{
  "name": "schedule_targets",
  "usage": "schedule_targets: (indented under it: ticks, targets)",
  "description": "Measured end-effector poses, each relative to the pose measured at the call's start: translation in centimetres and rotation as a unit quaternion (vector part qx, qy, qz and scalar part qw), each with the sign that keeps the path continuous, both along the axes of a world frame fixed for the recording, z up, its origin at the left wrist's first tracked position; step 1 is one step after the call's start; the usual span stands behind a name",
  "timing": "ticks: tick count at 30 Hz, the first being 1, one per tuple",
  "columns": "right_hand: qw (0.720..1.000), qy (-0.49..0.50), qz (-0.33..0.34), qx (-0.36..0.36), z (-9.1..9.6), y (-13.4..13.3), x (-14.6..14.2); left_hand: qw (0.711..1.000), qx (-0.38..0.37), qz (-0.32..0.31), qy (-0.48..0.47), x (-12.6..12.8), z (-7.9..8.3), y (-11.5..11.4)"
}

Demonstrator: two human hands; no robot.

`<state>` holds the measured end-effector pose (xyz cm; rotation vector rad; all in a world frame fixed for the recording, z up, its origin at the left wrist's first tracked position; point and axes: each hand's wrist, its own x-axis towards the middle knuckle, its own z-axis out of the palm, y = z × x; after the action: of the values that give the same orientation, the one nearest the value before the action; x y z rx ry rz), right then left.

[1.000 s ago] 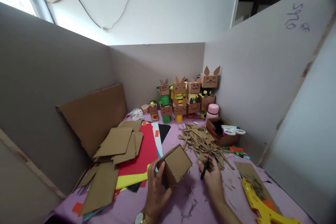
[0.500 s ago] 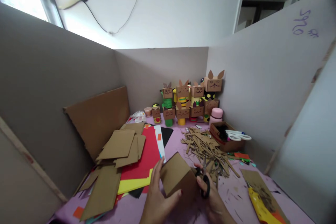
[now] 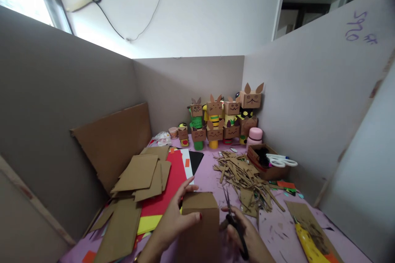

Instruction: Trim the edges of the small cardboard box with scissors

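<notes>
A brown cardboard box (image 3: 200,226) stands upright in front of me, its top face tilted toward the back. My left hand (image 3: 175,218) grips its left side, with the thumb across the front face and the fingers near the far top corner. To the right of the box, my right hand (image 3: 243,234) holds black-handled scissors (image 3: 228,203) with the blades pointing up and away. The blades look slightly parted and touch nothing. Dark shadow hides the lower part of the box.
Cardboard sheets (image 3: 135,172) lie at left over red paper (image 3: 175,172) and yellow paper (image 3: 149,224). Cut cardboard strips (image 3: 240,172) are heaped behind the scissors. Cardboard animal figures (image 3: 215,109) line the back. A box with white scissors (image 3: 279,160) and a yellow glue tube (image 3: 305,242) are right.
The box has turned more upright and come nearer, and my left hand has shifted with it. The scissors have moved slightly left and now stand apart from the box.
</notes>
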<state>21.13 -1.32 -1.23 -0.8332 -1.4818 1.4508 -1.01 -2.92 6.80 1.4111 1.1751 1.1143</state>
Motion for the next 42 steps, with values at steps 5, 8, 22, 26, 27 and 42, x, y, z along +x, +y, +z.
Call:
schedule_targets:
  ticks: [5, 8, 22, 26, 27, 42]
  targets:
    - [0.992, -0.113, 0.047, 0.017, 2.4, -0.7, 3.6, 0.99, -0.064, -0.118, 0.032, -0.6, -0.3, 1.5]
    - [0.974, -0.216, 0.067, 0.019, 3.5, -1.6, 5.3, 0.983, -0.104, -0.149, 0.032, -0.4, -0.8, 2.4]
    - [0.88, -0.447, 0.094, 0.132, 7.2, -2.6, 3.8, 0.98, -0.083, -0.181, 0.008, -1.2, -1.9, 1.8]
    - [0.852, -0.488, 0.104, 0.158, 8.1, -3.2, 3.7, 0.977, -0.044, -0.205, 0.033, -1.2, -1.8, 1.5]
    - [0.851, -0.488, 0.108, 0.16, 8.1, -3.3, 3.7, 0.976, -0.036, -0.209, 0.039, -1.2, -1.8, 1.5]
    - [0.878, -0.438, 0.097, 0.167, 6.4, -3.2, 3.4, 0.977, -0.019, -0.205, 0.057, -1.4, -1.4, 1.1]
